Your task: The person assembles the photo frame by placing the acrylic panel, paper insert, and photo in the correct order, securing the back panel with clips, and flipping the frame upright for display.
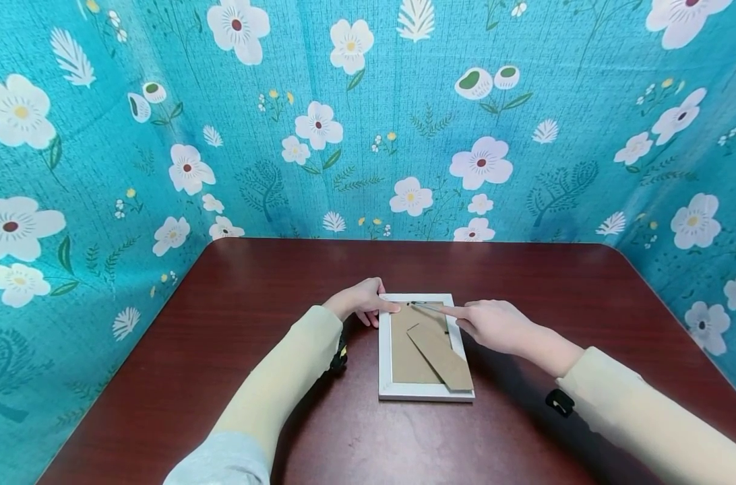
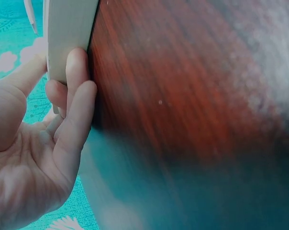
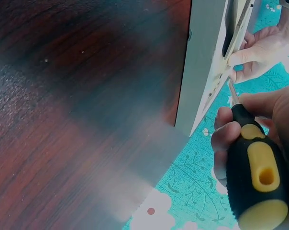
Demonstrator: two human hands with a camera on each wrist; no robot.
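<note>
A white picture frame (image 1: 385,364) lies face down on the table. Its brown backing board (image 1: 407,357) carries a slanted stand leg (image 1: 443,360). My left hand (image 1: 363,300) grips the frame's upper left corner, the thumb on top and the fingers along the side, as the left wrist view shows the hand (image 2: 44,148) around the frame edge (image 2: 70,36). In my right hand (image 1: 498,326) is a screwdriver (image 3: 259,165) with a black and yellow handle. Its thin shaft (image 1: 428,307) points left, the tip at the board's top edge near small dark tabs.
The dark red wooden table (image 1: 271,283) extends around the frame. Behind it and along both sides hangs a turquoise floral cloth (image 1: 356,121). Dark wrist cameras sit on both sleeves, the right one (image 1: 560,402) just above the table.
</note>
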